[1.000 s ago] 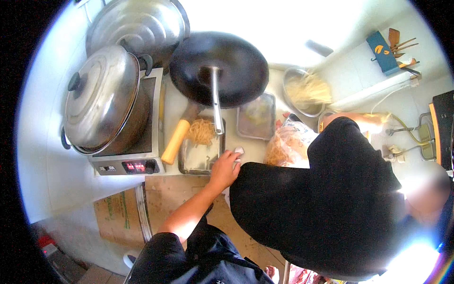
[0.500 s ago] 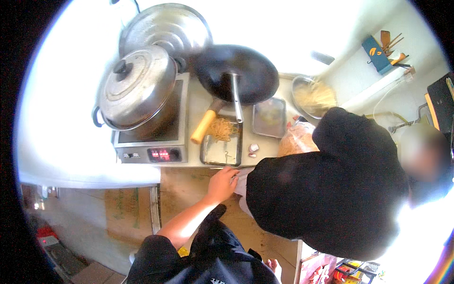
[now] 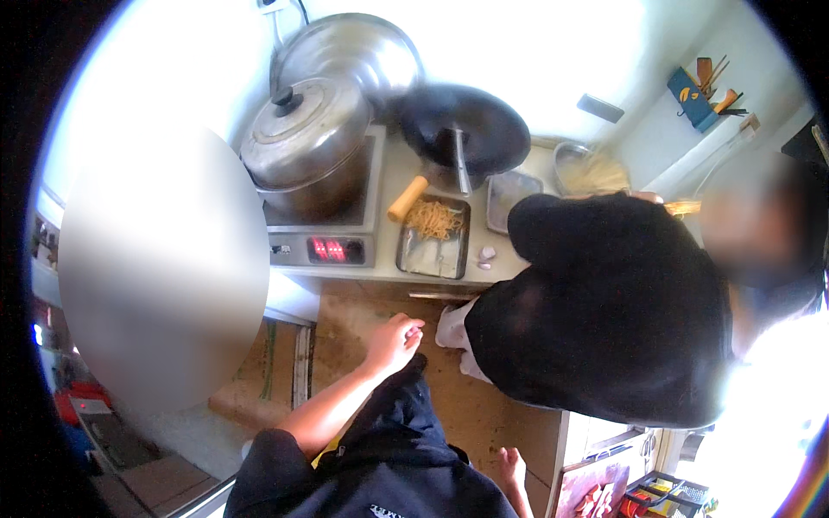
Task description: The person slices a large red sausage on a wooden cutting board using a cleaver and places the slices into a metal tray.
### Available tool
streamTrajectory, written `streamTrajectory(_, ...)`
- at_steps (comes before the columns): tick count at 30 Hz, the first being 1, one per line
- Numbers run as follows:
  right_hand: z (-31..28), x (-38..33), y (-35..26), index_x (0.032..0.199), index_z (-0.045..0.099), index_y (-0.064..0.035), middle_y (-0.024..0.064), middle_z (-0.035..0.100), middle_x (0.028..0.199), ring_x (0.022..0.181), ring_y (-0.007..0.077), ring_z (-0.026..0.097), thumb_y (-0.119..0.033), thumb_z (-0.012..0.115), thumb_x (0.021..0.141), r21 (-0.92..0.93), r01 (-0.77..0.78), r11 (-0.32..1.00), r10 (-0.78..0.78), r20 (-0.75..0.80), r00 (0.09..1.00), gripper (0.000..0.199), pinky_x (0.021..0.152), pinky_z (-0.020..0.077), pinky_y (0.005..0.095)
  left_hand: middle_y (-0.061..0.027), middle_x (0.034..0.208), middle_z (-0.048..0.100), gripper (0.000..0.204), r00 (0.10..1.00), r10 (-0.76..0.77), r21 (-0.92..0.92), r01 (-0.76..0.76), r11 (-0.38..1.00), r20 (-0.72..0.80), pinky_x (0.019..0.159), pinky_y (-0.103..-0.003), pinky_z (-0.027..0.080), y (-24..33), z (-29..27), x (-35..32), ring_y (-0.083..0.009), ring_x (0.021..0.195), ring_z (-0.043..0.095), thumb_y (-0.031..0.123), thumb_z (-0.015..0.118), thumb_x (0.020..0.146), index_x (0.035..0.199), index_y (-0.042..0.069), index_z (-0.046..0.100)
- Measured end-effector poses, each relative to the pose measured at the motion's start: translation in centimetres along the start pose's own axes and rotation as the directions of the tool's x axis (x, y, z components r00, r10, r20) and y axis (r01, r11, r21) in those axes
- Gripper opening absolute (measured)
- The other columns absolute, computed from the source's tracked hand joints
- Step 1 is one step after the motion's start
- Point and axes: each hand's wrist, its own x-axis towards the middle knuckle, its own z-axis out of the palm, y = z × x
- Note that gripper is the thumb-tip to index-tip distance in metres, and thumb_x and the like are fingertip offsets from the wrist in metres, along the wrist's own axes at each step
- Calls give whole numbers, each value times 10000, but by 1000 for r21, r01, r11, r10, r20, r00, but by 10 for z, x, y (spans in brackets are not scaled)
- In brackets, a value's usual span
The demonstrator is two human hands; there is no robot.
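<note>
My left hand [image 3: 395, 344] is in front of the counter, above the floor, with its fingers curled in; whatever they hold, if anything, is too small to name. Low beside my body, my right hand [image 3: 512, 466] hangs at my side, its fingers too small to read. Nearest on the counter is a dark-rimmed tray [image 3: 436, 262] with a pile of thin light-brown strips [image 3: 434, 217]. A thick wooden handle [image 3: 408, 199] rests at the tray's far left corner. Garlic cloves [image 3: 487, 254] lie right of the tray.
A lidded steel pot [image 3: 306, 138] stands on a lit electric cooker [image 3: 335, 250]. Behind are a large round metal lid [image 3: 354, 56] and black wok [image 3: 466, 129]. A co-worker in black [image 3: 604, 311] leans over the right counter near a bowl of pale strips [image 3: 596, 171].
My left hand has drawn back from the counter edge and the co-worker's clothing. The co-worker leans farther over the counter, now hiding the plastic bag. The view has shifted, and a blurred pale shape appears at left.
</note>
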Motion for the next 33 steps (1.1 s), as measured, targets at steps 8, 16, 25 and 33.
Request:
streamTrajectory(8,67,6,127,1047,716,-8,119,783,976,921,243,737,-385,741,1030,812,-347,470,372,174,912,378,877,584,388,-168,1205,676,357,994,36,-185,-15,983,107,950,-453,556,28,83,146,-375,1102,692,165,692,975,1311,47,700)
streamTrajectory(16,51,-12,-21,1086,725,-5,106,787,1007,932,234,741,-381,729,1037,445,-362,819,392,25,919,379,888,586,378,-247,1506,553,702,965,114,-332,-30,943,236,1164,-467,452,24,227,283,-433,1396,537,225,752,920,1544,31,496)
streamTrajectory(25,53,-5,-82,1097,725,-8,105,788,1012,914,233,744,-391,707,1049,440,-471,764,505,45,862,387,873,590,379,-228,1595,485,830,917,168,-523,50,851,362,1233,-462,392,83,277,300,-426,1469,477,300,804,880,1600,74,459)
streamTrajectory(33,51,-6,-94,1108,725,-11,104,789,1018,898,232,747,-401,687,1059,418,-498,759,521,68,851,395,859,593,379,-207,1442,655,438,898,264,-701,66,710,352,1105,-458,486,77,285,297,-379,1294,638,119,543,1009,1431,47,636)
